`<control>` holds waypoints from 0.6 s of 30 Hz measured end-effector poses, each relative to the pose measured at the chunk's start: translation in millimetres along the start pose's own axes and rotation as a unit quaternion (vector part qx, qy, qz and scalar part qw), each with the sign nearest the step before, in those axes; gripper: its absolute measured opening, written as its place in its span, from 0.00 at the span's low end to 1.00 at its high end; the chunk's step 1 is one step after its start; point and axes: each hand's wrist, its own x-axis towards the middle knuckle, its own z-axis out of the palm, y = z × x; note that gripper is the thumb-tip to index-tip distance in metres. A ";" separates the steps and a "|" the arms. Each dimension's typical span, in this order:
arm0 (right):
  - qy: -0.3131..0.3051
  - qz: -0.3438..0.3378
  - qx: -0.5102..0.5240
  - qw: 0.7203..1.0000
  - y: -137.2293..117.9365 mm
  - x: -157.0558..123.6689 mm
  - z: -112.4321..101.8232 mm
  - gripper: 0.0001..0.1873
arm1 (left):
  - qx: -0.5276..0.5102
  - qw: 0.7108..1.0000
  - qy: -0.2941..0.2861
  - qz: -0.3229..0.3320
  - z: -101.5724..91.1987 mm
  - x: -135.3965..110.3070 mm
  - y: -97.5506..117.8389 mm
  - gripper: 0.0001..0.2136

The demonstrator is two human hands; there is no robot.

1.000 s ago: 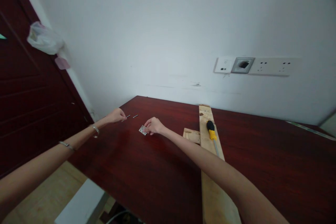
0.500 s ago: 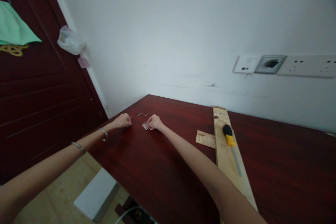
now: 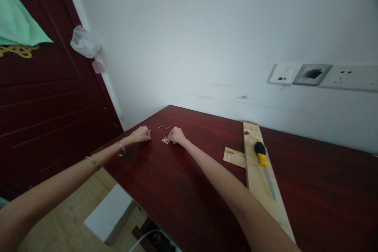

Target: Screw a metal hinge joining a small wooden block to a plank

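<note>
My right hand (image 3: 177,135) is closed at the fingertips on the right edge of a small silvery metal hinge (image 3: 165,140) with holes in it, lying on the dark red table (image 3: 165,181). To its left, my left hand (image 3: 141,134) is closed too, resting low over the table. A thin metal piece like a screw shows at its fingertips, mostly hidden. Just behind the hands lie a screw (image 3: 160,126) and another screw (image 3: 168,127). The tip of one more thin piece (image 3: 150,130) peeks out behind my left hand.
On the right a long wooden board (image 3: 258,181) carries a screwdriver (image 3: 262,155) with a black and yellow handle. A short wood piece (image 3: 234,157) touches its left side. The white wall (image 3: 191,47) borders the table's back; a white box (image 3: 109,214) sits below its left edge.
The camera view has shifted slightly, so everything sits a little further right. Both hands keep nearly the same place and grip; the hinge appears turned slightly under my right fingers.
</note>
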 end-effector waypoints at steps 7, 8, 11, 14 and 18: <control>0.031 -0.007 -0.039 0.999 -2.4 -9.7 -2.2 0.05 | 0.035 0.999 -0.007 0.006 5.1 3.1 -10.5 0.09; 0.033 -0.007 -0.043 0.998 -2.7 -10.3 -2.1 0.05 | 0.036 0.999 -0.007 0.007 5.5 3.5 -11.5 0.09; 0.035 -0.009 -0.050 0.998 -3.0 -10.5 -1.6 0.05 | 0.036 0.999 -0.010 0.022 4.4 2.7 -11.8 0.09; 0.033 -0.008 -0.053 0.998 -2.7 -9.4 -1.7 0.05 | 0.031 0.999 -0.023 0.036 -0.3 -0.6 -8.1 0.09; 0.024 -0.004 -0.049 0.998 -2.9 -10.2 -2.6 0.06 | 0.017 0.999 -0.027 0.034 -8.7 -2.9 -0.4 0.08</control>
